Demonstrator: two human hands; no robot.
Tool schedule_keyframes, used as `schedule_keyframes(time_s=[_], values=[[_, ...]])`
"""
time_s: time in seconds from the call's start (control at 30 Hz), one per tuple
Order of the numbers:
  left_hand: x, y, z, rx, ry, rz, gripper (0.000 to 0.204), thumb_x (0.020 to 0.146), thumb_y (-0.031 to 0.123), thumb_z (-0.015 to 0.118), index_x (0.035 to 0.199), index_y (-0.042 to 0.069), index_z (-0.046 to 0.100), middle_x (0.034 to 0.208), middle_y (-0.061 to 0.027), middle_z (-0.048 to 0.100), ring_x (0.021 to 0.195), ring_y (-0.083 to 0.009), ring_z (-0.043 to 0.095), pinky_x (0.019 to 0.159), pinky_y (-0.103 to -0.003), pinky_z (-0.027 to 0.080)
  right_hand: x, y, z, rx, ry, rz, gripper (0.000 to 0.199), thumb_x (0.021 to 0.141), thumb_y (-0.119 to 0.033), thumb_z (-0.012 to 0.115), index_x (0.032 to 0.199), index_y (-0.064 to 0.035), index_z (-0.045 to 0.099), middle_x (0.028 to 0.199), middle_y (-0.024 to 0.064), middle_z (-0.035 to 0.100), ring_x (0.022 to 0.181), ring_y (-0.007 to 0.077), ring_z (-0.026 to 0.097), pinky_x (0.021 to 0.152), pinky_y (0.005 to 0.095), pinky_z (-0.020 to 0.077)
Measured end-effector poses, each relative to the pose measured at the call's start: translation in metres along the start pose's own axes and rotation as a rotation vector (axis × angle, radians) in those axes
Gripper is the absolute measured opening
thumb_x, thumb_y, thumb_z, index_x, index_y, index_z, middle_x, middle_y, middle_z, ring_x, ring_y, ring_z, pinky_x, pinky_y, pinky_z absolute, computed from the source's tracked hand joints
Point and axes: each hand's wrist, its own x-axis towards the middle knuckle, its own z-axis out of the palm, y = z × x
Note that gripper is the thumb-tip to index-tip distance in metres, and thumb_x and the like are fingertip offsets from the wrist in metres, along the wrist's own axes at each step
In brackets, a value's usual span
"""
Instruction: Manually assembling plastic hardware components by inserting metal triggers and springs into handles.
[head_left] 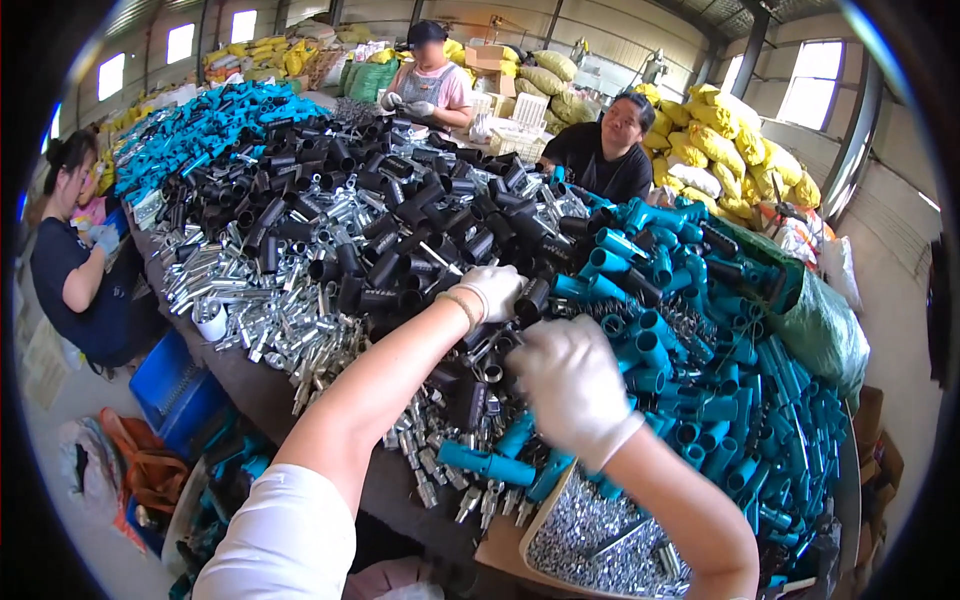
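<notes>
My left hand (495, 290), in a white glove, reaches over the middle of the heap with its fingers closed around a black tube (533, 298). The tube's open end faces to the right. Just nearer and to the right is my gloved right hand (575, 385), smeared by motion. Its fingers are curled in toward the tube, and whatever they may hold cannot be made out. Black tubes (385, 265) lie piled beyond my left hand. Teal tubular parts (650, 350) are heaped to the right, and silvery metal fittings (265, 320) spread to the left.
An open box of small metal pieces (600, 540) stands at the table's near edge. Three other people sit or stand around the table. A blue crate (175, 390) is on the floor at left. Yellow sacks (725, 145) are stacked behind, and a green sack (820, 335) leans at right.
</notes>
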Motion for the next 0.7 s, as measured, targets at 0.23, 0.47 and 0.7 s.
schedule_keyframes(time_s=[0.23,0.47,0.7], values=[[-0.047,0.038,-0.014,-0.221,-0.161,-0.132,0.039,0.085,0.04,0.063,0.107,0.009,0.074,0.109,-0.0224,0.071,0.106,-0.0384,0.067,0.093,-0.046,0.053,-0.061,-0.163,0.039,0.47,-0.296,-0.328,0.076,0.083,-0.047,0.069,0.147,-0.0101,0.048,0.155,0.0242,0.036,0.146,0.044,0.028,0.118,0.0626,0.0202],[-0.079,0.046,-0.011,-0.185,-0.175,-0.024,0.033,0.089,0.032,0.056,0.113,0.016,0.072,0.115,-0.0158,0.071,0.11,-0.0369,0.065,0.096,-0.044,0.05,-0.072,-0.187,0.091,0.426,-0.116,-0.206,0.076,0.082,-0.044,0.07,0.148,-0.0151,0.047,0.153,0.0223,0.039,0.143,0.0437,0.031,0.117,0.0628,0.0213],[-0.108,0.027,-0.036,-0.467,0.393,-0.046,0.036,0.096,0.041,0.06,0.103,0.008,0.07,0.091,-0.0127,0.071,0.086,-0.029,0.069,0.079,-0.038,0.053,-0.063,-0.2,0.094,0.475,-0.049,-0.282,0.077,0.083,-0.04,0.07,0.15,-0.0151,0.043,0.149,0.0207,0.043,0.14,0.0407,0.038,0.117,0.0593,0.0251]])
